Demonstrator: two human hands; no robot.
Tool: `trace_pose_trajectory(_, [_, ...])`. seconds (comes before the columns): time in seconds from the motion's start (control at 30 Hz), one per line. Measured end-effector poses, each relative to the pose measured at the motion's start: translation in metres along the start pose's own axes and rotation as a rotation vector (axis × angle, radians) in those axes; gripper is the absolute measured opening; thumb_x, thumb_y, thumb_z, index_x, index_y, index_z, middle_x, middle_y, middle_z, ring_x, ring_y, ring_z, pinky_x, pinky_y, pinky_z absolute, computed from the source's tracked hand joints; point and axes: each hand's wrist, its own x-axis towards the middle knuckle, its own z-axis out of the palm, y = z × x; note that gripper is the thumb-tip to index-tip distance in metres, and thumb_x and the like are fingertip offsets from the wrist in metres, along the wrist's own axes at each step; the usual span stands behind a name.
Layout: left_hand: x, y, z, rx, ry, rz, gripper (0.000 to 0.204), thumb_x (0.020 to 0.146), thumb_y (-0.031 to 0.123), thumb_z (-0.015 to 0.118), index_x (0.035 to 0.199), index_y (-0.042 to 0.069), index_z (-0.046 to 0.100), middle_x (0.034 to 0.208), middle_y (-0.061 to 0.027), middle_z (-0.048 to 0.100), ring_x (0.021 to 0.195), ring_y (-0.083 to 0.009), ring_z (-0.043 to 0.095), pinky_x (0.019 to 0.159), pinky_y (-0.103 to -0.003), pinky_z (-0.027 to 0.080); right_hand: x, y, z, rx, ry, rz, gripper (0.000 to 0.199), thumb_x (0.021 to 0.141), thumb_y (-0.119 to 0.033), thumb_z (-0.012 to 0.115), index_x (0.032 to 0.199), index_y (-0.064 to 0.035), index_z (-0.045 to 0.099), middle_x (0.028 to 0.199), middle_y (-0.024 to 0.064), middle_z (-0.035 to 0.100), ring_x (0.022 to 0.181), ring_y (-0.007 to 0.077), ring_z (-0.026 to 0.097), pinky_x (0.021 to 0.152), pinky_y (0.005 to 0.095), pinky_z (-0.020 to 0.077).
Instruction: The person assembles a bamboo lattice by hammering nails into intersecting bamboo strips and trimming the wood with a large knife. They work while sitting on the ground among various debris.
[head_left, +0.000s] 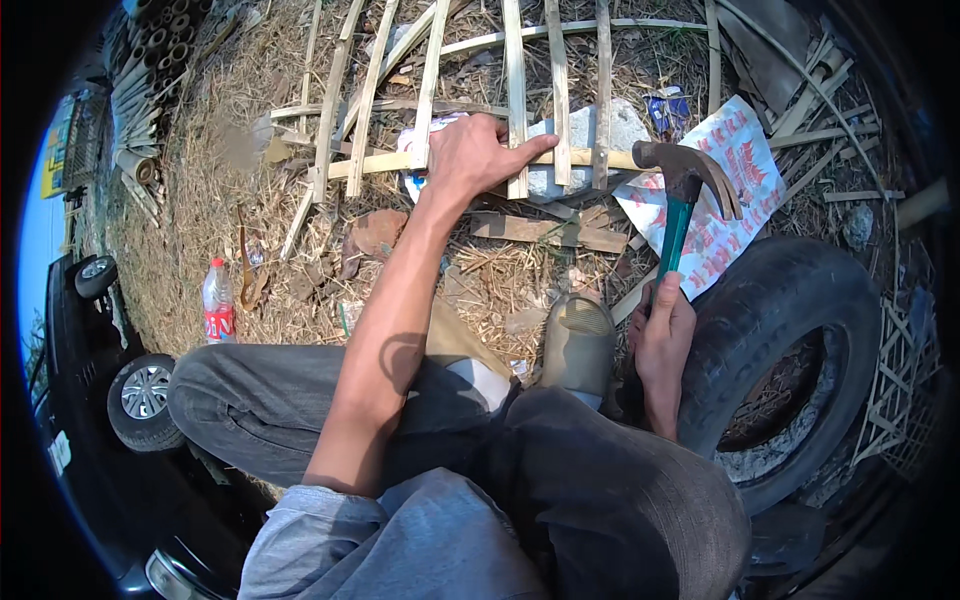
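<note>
A frame of pale bamboo slats (515,70) extends away from me, its upright strips meeting a bamboo crosspiece (375,163) at the near end. My left hand (472,155) grips this crosspiece near its middle, thumb stretched to the right along it; its other fingertips are partly hidden. In my right hand (662,345) is a claw hammer (676,225), held by its green handle with the head up. The hammer's head appears at the right end of the crosspiece; I cannot tell whether they touch. Beneath the slats lies a grey stone block (625,125).
A black tyre (850,300) lies on my right, beside a printed white-and-red sheet (735,165). A red-capped plastic bottle (217,300) stands left on the straw-covered ground. A wood plank (550,232) lies ahead of my sandal (580,350). Far left is a black vehicle (100,400).
</note>
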Motion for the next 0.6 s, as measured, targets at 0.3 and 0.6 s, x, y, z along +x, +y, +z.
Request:
trace_pose_trajectory(0.3, [0.000,-0.019,0.016,-0.057,0.173,0.105,0.076,0.084,0.070,0.060,0.056,-0.001,0.068,0.049,-0.0193,0.059,0.051,-0.0345,0.062,0.056,-0.047,0.048,0.000,-0.012,0.019,-0.032,-0.040,-0.036,0.060,0.105,-0.060,0.041,0.083,-0.0055,0.048,0.059,-0.0016,0.042,0.046,0.0059,0.038,0.041,0.0225,0.0278])
trace_pose_trajectory(0.6, [-0.006,-0.025,-0.003,-0.061,0.187,0.095,0.067,0.081,0.065,0.063,0.057,0.002,0.070,0.052,-0.0194,0.062,0.052,-0.0339,0.065,0.057,-0.045,0.053,0.058,-0.021,0.011,-0.191,-0.009,0.071,0.059,0.106,-0.061,0.039,0.079,-0.0086,0.048,0.055,-0.0037,0.037,0.041,0.0062,0.032,0.037,0.0251,0.0244])
